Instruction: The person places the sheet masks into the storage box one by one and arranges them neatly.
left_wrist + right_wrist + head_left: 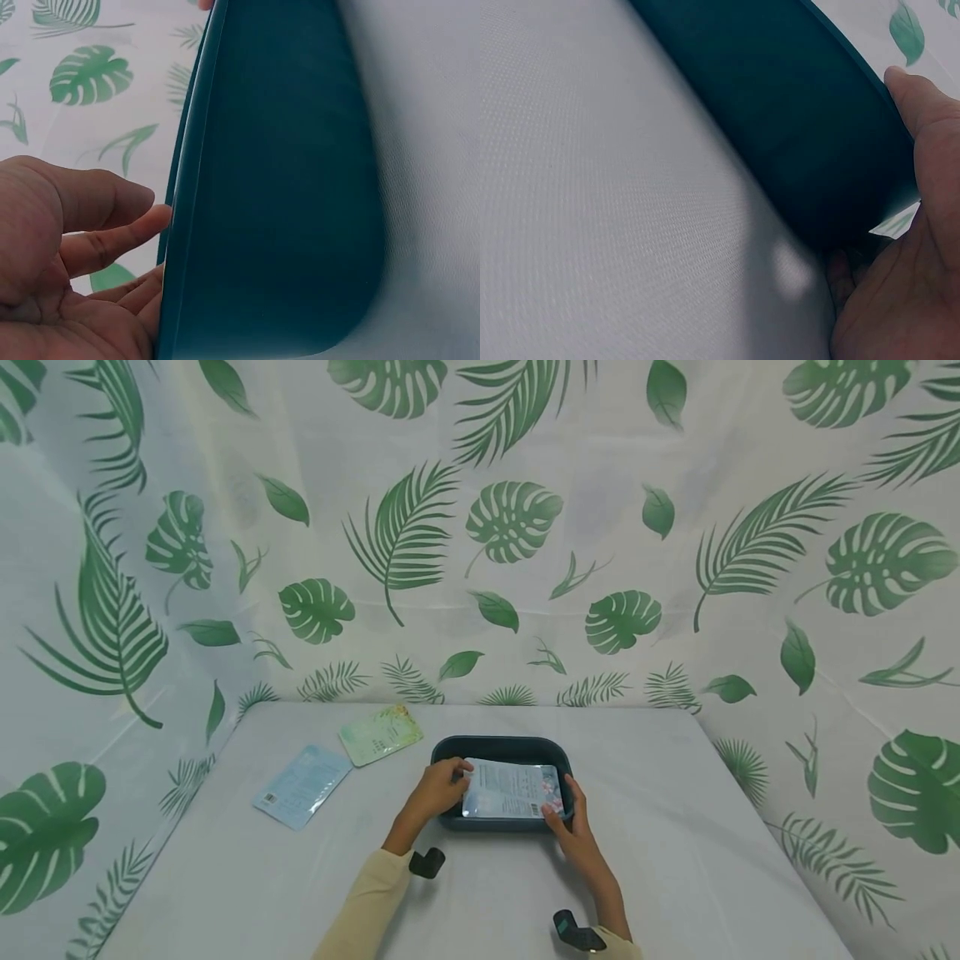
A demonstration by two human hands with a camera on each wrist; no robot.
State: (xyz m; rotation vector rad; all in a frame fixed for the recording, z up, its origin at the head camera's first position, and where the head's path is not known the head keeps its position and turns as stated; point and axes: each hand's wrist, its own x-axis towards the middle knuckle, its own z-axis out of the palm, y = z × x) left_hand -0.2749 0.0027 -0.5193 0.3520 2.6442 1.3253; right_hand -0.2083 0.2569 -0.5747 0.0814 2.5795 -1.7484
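In the head view, a dark teal tray [495, 827] with rounded corners stands on the white table. A pale blue flat packet [504, 789], like a sheet mask sachet, lies in it, with print and pink flowers at its right end. My left hand [438, 789] is over the tray's left end, fingers loosely bent at the packet's left edge. In the left wrist view its thumb [120, 201] stands apart from the tray wall [285, 172]. My right hand [577, 835] grips the tray's front right corner, thumb over the rim and fingers along the outer side.
On the table [675, 827], left of the tray, lie a light blue packet [302, 786] and, behind it, a green and yellow packet [381, 735]. A leaf-patterned cloth [525, 635] hangs round the back and sides. Dark cameras [427, 863] sit at both wrists.
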